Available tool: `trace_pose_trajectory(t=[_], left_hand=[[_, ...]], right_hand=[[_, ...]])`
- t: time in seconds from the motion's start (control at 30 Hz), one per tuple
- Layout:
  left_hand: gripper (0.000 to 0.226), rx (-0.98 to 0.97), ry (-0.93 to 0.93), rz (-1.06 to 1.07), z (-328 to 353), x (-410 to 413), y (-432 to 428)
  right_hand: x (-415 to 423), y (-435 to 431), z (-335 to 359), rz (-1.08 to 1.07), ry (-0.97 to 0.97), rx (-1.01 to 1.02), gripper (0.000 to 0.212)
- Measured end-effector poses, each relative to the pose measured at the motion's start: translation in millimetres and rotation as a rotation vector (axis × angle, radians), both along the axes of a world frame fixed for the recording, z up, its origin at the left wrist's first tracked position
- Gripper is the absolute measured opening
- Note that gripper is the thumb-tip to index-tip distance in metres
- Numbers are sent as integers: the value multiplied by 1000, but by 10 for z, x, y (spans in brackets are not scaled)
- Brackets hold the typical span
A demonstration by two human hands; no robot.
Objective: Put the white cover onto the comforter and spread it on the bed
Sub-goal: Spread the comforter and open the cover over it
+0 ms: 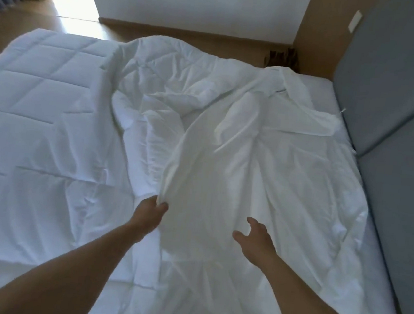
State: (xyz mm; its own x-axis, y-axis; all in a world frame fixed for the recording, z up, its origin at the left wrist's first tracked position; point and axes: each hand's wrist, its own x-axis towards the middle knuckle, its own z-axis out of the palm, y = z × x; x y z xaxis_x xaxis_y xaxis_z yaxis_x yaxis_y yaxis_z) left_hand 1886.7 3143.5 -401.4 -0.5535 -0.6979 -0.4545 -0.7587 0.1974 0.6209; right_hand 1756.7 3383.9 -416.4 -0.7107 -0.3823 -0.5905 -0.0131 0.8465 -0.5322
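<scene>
— Across the bed (318, 91), where does the white cover (213, 162) lie?
— Rumpled over the comforter (43, 85) beside the grey headboard (395, 111); its quilted left part is bare.
— And the hands?
— The left hand (151, 213) pinches a fold; the right hand (255, 240) hovers, fingers (254, 223) wide, holding nothing. Covering seems half done; next, the cover likely needs drawing leftward.
</scene>
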Motion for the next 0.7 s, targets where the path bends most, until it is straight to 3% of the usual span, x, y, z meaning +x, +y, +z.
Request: trace_pose_trajectory(t=[0.2,0.43,0.57,0.7], left_hand=[[19,218,78,-36,57,-355,176],[27,-128,-46,162,-80,-129,-277],[22,-114,-193,78,-165,-38,-185],[10,-139,-254,-140,-419,-243,321]], right_hand=[[-47,19,29,14,45,-3,68],[-178,393,-6,-60,44,42,70],[-239,840,-228,-140,-12,163,74],[-313,1355,-507,-208,-16,272,79]])
